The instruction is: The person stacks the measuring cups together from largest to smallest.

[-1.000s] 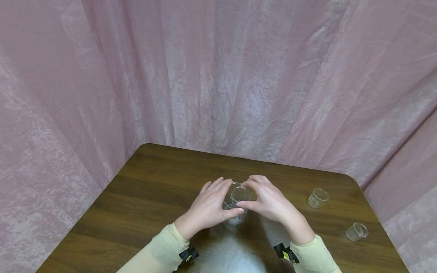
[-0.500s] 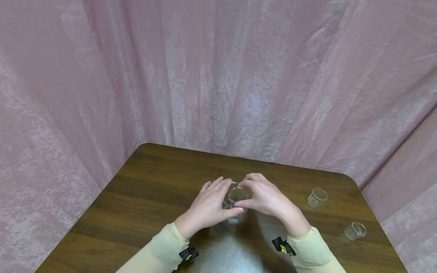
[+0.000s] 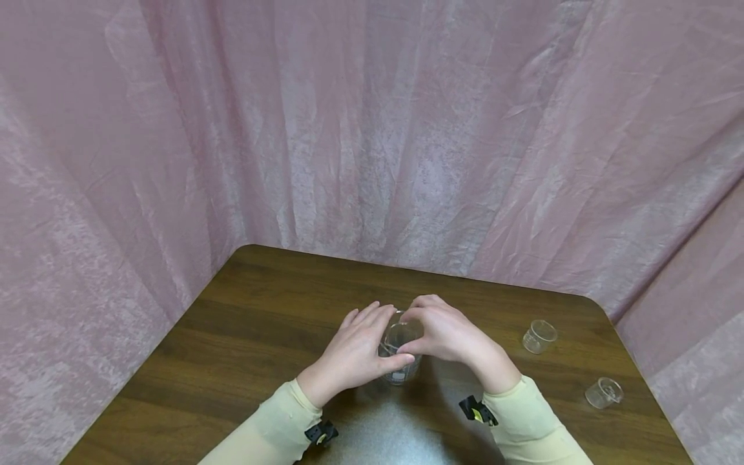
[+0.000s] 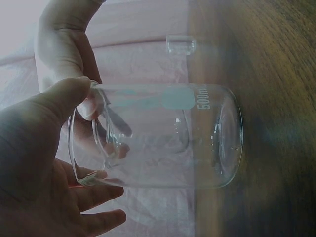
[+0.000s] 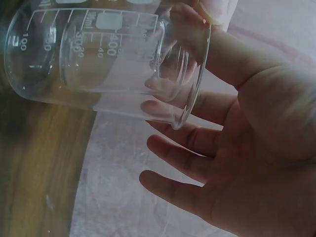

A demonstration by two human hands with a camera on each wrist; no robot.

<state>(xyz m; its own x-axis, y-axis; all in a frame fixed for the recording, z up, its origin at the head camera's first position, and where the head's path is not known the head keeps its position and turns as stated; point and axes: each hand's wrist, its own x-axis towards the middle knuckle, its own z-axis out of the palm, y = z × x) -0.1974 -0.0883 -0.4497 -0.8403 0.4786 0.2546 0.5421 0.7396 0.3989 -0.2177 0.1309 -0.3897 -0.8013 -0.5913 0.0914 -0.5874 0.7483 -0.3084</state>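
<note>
A large clear glass beaker (image 4: 212,163), marked 500 ml, stands upright on the table. My left hand (image 3: 351,352) grips it round the rim, thumb on the near side and fingers on the far side. A smaller glass beaker (image 5: 118,64) with a printed scale is inside the large one, its base above the large beaker's bottom. My right hand (image 3: 450,332) pinches this smaller beaker near its rim between thumb and fingers, right at the large beaker's mouth. In the head view, the hands cover parts of both rims.
Two more small glass beakers stand to the right on the brown wooden table (image 3: 279,303): one farther back (image 3: 539,337), one nearer the right edge (image 3: 603,393). A pink curtain (image 3: 372,129) hangs behind the table.
My right hand has moved slightly left, bringing the smaller beaker left and further into the large beaker. The left hand keeps its place on the large beaker.
</note>
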